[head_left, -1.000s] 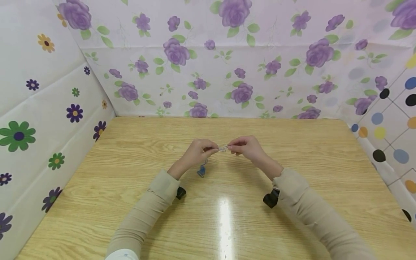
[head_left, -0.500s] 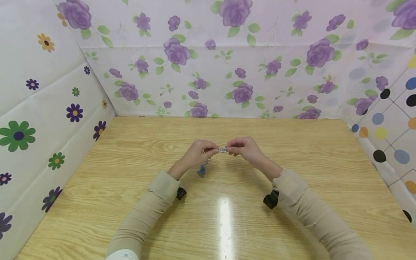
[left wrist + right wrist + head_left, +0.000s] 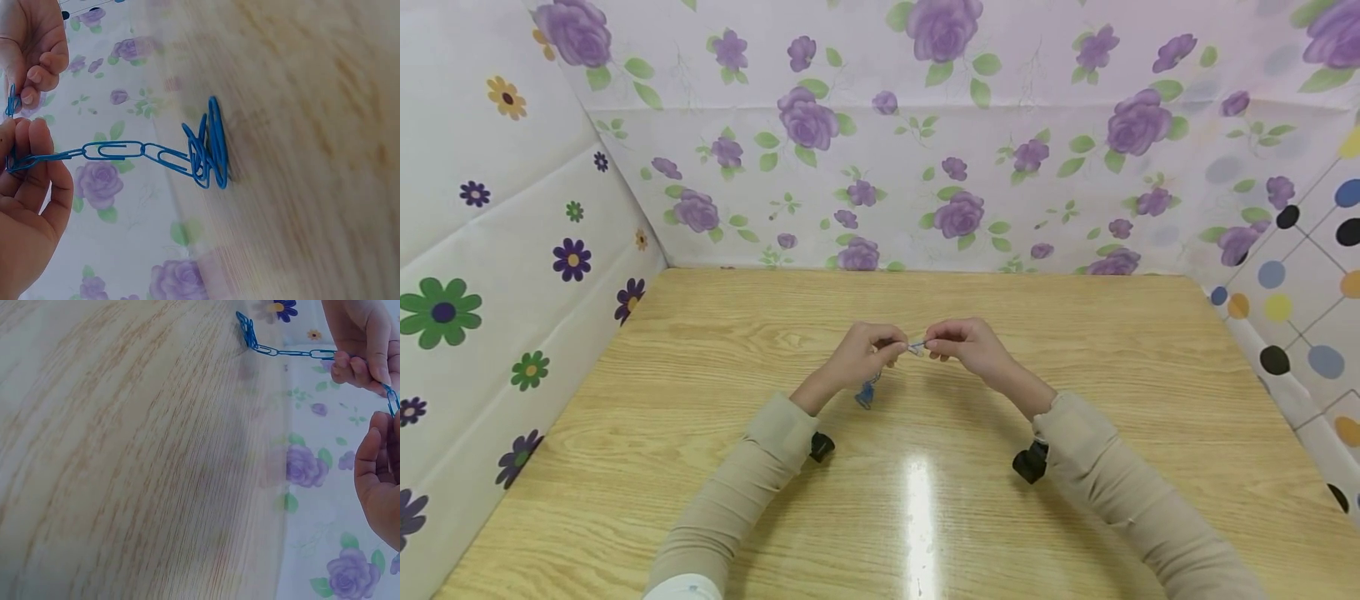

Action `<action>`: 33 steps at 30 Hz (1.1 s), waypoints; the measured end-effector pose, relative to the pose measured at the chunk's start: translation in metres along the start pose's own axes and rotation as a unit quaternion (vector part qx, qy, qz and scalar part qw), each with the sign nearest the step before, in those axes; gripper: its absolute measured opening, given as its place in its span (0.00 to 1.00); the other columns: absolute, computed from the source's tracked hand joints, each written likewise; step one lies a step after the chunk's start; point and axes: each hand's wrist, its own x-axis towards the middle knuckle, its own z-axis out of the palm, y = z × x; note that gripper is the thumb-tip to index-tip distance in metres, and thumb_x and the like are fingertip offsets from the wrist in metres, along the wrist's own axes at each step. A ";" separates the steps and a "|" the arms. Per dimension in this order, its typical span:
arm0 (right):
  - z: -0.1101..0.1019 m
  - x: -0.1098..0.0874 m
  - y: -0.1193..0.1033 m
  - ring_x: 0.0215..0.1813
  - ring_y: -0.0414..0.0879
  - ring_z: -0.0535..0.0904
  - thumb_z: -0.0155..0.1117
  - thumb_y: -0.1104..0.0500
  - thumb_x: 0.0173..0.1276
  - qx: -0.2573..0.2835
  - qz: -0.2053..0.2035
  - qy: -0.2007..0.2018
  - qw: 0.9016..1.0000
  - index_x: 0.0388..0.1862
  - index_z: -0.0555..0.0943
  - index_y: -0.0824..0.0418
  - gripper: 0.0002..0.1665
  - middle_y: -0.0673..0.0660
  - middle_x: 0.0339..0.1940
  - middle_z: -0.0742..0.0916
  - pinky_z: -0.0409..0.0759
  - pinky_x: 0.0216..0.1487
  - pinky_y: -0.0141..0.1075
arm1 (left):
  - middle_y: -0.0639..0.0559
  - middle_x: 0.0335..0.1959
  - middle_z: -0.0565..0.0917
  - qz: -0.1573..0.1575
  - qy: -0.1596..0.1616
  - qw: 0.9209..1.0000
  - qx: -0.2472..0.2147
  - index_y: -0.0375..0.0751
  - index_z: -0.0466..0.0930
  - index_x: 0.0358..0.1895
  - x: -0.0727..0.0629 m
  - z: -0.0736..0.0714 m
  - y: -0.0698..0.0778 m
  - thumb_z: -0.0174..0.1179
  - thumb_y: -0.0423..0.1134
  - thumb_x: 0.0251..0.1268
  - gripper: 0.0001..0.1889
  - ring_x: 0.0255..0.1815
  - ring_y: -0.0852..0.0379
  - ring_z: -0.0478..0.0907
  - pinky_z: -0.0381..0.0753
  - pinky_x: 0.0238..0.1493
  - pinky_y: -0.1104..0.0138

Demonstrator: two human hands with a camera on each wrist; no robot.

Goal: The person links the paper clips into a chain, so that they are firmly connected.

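In the head view my left hand (image 3: 867, 354) and right hand (image 3: 972, 343) face each other above the table. My left thumb and fingers pinch the end of a chain of blue paper clips (image 3: 114, 150). The chain hangs from this hand to a small heap of linked clips (image 3: 865, 395) on the wood. My right thumb and index finger pinch a blue paper clip (image 3: 392, 400), which meets the clip at the left fingertips in the gap between the hands. Whether the two are hooked together is too small to tell. Fingers cover parts of both clips.
The wooden table (image 3: 700, 367) carries a bright reflection near its front. Flowered sheeting (image 3: 880, 192) rises behind it, with patterned sheets at the left and right sides. A small black camera (image 3: 1031, 462) sits at the right wrist, another (image 3: 822, 447) at the left.
My right hand moved slightly left toward the left hand, then drew back a little to the right. The clips between the fingertips shifted in angle. The heap stayed in place.
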 end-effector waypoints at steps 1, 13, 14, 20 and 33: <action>0.000 0.000 0.000 0.31 0.43 0.78 0.58 0.67 0.64 0.001 -0.002 -0.002 1.000 0.38 0.79 0.74 0.09 0.58 0.31 0.83 0.76 0.41 0.51 | 0.40 0.20 0.79 -0.005 0.001 1.000 -0.007 0.33 0.81 0.31 0.000 0.000 0.000 0.54 0.30 0.63 0.07 0.20 0.54 0.75 0.75 0.22 0.67; -0.001 -0.002 0.000 0.33 0.46 0.78 0.57 0.68 0.65 -0.014 -0.016 -0.016 1.000 0.38 0.79 0.74 0.08 0.62 0.33 0.82 0.75 0.42 0.52 | 0.45 0.17 0.78 -0.021 0.013 0.999 -0.027 0.33 0.81 0.31 0.002 0.003 0.000 0.54 0.30 0.64 0.07 0.20 0.53 0.75 0.74 0.22 0.68; 0.000 -0.003 0.000 0.33 0.46 0.78 0.56 0.68 0.65 -0.017 -0.018 -0.019 1.000 0.38 0.79 0.73 0.08 0.61 0.34 0.82 0.75 0.42 0.52 | 0.45 0.17 0.78 -0.025 0.016 0.999 -0.027 0.33 0.81 0.31 0.002 0.002 0.000 0.54 0.30 0.64 0.07 0.20 0.52 0.75 0.74 0.23 0.67; 0.000 -0.008 0.002 0.34 0.53 0.78 0.57 0.67 0.64 -0.052 -0.051 -0.026 0.997 0.36 0.81 0.70 0.07 0.59 0.33 0.83 0.76 0.40 0.52 | 0.47 0.17 0.77 -0.028 0.009 1.000 -0.006 0.32 0.80 0.30 0.000 -0.002 0.002 0.53 0.28 0.64 0.07 0.20 0.44 0.76 0.72 0.21 0.69; -0.001 -0.010 0.000 0.33 0.58 0.80 0.61 0.65 0.62 -0.061 -0.047 0.029 0.997 0.35 0.82 0.69 0.07 0.67 0.31 0.83 0.77 0.39 0.53 | 0.36 0.18 0.77 -0.042 -0.029 0.998 -0.039 0.28 0.77 0.49 -0.004 -0.002 0.002 0.47 0.24 0.59 0.15 0.15 0.48 0.72 0.71 0.17 0.69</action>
